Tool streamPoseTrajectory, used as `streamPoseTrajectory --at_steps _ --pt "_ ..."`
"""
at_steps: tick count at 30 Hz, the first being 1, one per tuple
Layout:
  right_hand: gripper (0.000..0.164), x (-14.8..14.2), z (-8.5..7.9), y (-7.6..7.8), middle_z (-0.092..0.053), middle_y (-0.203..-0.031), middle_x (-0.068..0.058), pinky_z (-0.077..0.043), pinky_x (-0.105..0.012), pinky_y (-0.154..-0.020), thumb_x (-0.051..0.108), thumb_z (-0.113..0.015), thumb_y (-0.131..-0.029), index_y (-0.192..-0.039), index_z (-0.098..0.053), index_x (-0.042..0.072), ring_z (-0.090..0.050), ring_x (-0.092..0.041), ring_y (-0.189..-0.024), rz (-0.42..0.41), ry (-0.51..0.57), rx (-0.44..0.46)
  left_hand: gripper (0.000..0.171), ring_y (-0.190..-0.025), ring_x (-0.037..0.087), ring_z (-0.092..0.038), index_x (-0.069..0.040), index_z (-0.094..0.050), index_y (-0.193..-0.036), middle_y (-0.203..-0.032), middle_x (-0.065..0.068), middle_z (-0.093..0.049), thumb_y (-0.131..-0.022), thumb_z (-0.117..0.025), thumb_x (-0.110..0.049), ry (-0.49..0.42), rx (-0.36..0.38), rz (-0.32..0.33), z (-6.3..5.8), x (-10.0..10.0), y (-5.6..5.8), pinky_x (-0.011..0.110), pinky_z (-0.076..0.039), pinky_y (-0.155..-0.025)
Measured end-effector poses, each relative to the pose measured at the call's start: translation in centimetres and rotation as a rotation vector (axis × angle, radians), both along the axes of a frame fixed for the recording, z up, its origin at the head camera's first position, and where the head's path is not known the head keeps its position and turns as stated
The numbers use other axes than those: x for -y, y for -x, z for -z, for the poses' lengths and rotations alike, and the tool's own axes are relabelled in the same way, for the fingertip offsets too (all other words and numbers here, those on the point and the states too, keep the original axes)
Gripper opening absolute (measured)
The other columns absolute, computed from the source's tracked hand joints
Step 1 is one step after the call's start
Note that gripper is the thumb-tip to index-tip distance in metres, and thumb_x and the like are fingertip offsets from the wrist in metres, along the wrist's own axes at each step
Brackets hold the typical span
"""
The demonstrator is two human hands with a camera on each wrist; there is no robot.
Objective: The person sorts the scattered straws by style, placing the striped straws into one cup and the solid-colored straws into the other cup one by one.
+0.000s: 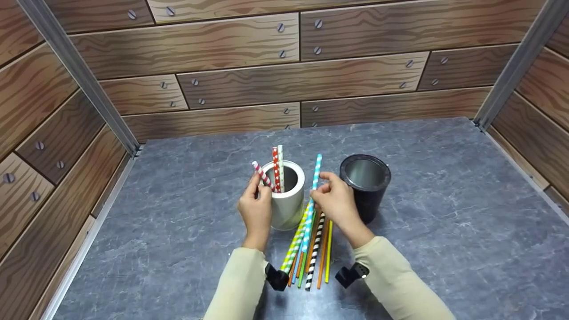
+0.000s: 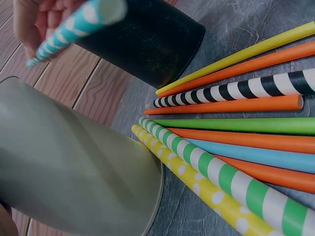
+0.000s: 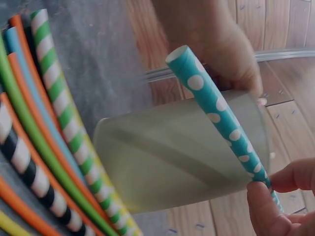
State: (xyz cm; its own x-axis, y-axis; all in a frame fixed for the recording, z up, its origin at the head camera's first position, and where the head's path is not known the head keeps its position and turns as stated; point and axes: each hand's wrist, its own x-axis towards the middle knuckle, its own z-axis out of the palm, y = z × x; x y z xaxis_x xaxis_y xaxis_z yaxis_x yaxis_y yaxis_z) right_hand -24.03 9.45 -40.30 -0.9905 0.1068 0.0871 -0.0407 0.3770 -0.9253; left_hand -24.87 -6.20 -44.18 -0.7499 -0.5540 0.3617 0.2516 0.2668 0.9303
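Note:
My right hand (image 1: 338,202) pinches a turquoise paper straw with white dots (image 3: 216,105) between thumb and fingertips. The straw is tilted above the loose straws, just right of a white cup (image 1: 286,212). My left hand (image 1: 256,214) grips that cup at its left side, thumb at the rim. Three straws lean inside the cup: a red one with white marks (image 1: 276,166), a pale spotted one (image 1: 281,162) and a pink-and-white striped one (image 1: 262,173). Their lower ends are hidden. A black cup (image 1: 370,198) stands beside my right hand, upright.
Several loose straws lie on the grey marbled table (image 1: 178,222) between my forearms, including a black-and-white striped straw (image 2: 236,91), a green-and-white striped one (image 2: 216,169) and a yellow dotted one (image 2: 189,179). Wood-patterned walls (image 1: 240,42) enclose the back and sides.

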Motion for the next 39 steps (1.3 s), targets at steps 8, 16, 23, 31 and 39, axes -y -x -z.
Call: streamPoseTrajectory --at_steps 8,16,23,31,39 --pt "0.048 0.1 -2.7 -0.6 -0.061 -0.075 -0.01 -0.052 -0.025 -0.055 -0.003 -0.064 -0.076 -0.122 -0.052 -0.004 -0.056 -0.008 -0.056 -0.024 0.129 -0.098 0.038 -0.097 0.016 -0.061 -0.001 -0.066 -0.111 -0.114 0.01 -0.065 -0.076 -0.052 -0.002 0.029 -0.004 0.001 0.0 0.0 0.0 0.025 -0.046 -0.067" --pt "0.046 0.1 -4.8 -0.7 -0.061 -0.076 -0.01 -0.052 -0.024 -0.057 -0.003 -0.062 -0.077 -0.122 -0.051 -0.003 -0.057 -0.007 -0.058 -0.018 0.185 -0.267 0.039 -0.102 0.019 -0.061 0.001 -0.067 -0.11 -0.113 0.012 -0.065 -0.075 -0.052 -0.002 0.028 -0.007 0.002 0.1 -0.1 0.1 0.029 -0.05 -0.072" --pt "0.042 0.4 -6.2 -0.5 -0.061 -0.078 -0.012 -0.053 -0.024 -0.06 -0.004 -0.061 -0.079 -0.119 -0.052 -0.004 -0.057 -0.008 -0.064 -0.012 0.206 -0.467 0.038 -0.102 0.019 -0.061 0.0 -0.066 -0.111 -0.113 0.012 -0.065 -0.076 -0.053 -0.002 0.019 -0.001 -0.001 0.1 0.0 0.1 0.03 -0.05 -0.074" --pt "0.041 0.9 -5.8 0.5 -0.062 -0.082 -0.013 -0.05 -0.02 -0.056 -0.003 -0.061 -0.081 -0.119 -0.048 -0.007 -0.059 -0.006 -0.07 0.001 0.231 -0.752 0.038 -0.095 0.016 -0.061 -0.001 -0.067 -0.111 -0.112 0.011 -0.065 -0.075 -0.053 -0.001 0.015 -0.009 -0.001 0.2 0.0 0.2 0.03 -0.049 -0.071" --pt "0.041 1.5 -4.2 1.3 -0.059 -0.088 -0.016 -0.05 -0.018 -0.062 -0.008 -0.058 -0.081 -0.119 -0.042 -0.012 -0.06 -0.009 -0.081 -0.019 0.278 -0.883 0.039 -0.099 0.015 -0.06 -0.002 -0.066 -0.113 -0.115 0.009 -0.065 -0.076 -0.053 -0.003 0.0 0.012 0.016 0.1 0.0 0.1 0.029 -0.049 -0.074"
